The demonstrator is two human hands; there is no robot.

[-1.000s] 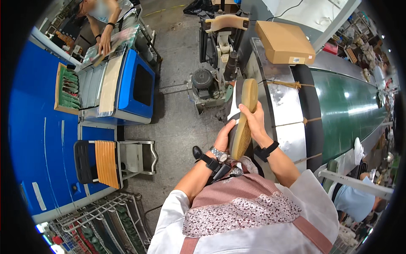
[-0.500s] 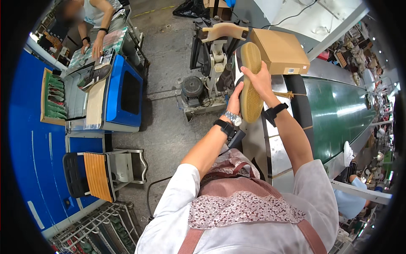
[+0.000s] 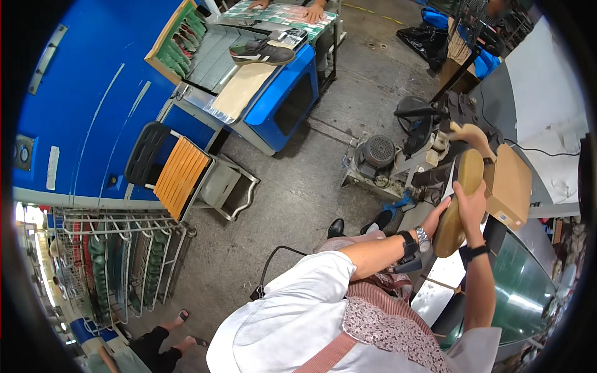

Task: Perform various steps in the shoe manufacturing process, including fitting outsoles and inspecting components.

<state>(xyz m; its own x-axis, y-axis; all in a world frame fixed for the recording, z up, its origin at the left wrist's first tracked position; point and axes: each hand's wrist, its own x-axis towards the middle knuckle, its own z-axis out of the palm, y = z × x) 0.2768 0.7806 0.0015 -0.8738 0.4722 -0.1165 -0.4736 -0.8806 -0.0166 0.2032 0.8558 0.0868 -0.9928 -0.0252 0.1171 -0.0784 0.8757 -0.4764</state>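
Gripped in both hands, right hand (image 3: pixel 474 200) on top and left hand (image 3: pixel 437 214) beneath, a tan-soled shoe (image 3: pixel 458 202) is held at the floor-mounted machine (image 3: pixel 429 146), its sole apparently not yet worked.

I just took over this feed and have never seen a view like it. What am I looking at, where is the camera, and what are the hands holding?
The one current picture comes from a fisheye camera on the person's head, looking down, so straight edges bend. There is no robot, only bare hands. The right hand and left hand together hold a tan shoe sole up against a grey floor machine with a motor. A cardboard box sits just right of it. Further off, a dark shoe lies on a blue workbench, where another person's hands rest at the far end. A chair with an orange seat stands beside a wire rack.
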